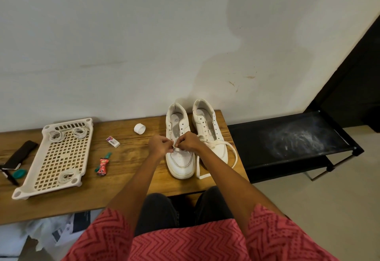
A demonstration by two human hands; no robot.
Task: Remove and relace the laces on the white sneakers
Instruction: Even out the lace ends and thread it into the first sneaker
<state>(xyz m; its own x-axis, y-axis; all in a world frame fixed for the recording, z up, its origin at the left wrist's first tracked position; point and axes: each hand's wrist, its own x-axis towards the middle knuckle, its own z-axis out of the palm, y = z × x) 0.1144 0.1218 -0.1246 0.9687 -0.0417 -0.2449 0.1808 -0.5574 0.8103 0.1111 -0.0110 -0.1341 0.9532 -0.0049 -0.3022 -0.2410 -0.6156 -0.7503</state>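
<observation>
Both hands working at the left white leather sneaker (180, 154).
Left hand (159, 144) and right hand (188, 141) pinch the flat white lace (230, 147) above its toe.

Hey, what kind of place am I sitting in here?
Probably a room at home, perhaps near an entryway: a low wooden bench stands against a scuffed white wall, a black rack sits beside it, and a pair of sneakers is on the bench.
</observation>
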